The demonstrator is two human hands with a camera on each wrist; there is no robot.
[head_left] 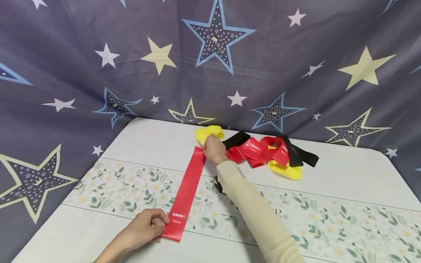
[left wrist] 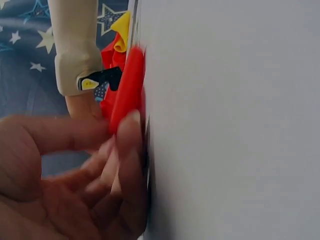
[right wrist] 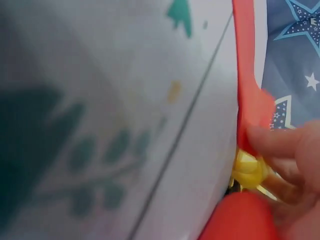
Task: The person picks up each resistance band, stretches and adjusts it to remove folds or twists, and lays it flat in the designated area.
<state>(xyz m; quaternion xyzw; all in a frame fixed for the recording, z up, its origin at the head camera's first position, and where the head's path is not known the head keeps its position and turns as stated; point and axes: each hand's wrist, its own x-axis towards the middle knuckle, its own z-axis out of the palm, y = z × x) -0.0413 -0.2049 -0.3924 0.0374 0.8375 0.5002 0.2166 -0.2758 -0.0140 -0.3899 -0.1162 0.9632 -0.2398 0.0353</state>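
A red resistance band (head_left: 185, 193) marked "Heavy" stretches lengthwise over the floral strip of the table. At its near end my left hand (head_left: 144, 228) pinches the left edge between thumb and fingers; the left wrist view shows the band's looped end (left wrist: 128, 90) at the fingertips. My right hand (head_left: 214, 149) holds the far end, and in the right wrist view the thumb and fingers grip the red band (right wrist: 250, 120) there. Just beyond the right hand lies a yellow band (head_left: 210, 131).
Right of my right hand lies a tangled heap of red bands (head_left: 253, 149), black bands (head_left: 304, 156) and a yellow band (head_left: 286, 170). A star-patterned cloth (head_left: 279, 65) hangs behind the white table (head_left: 154, 140). A small black item (head_left: 218, 185) shows beside my right forearm.
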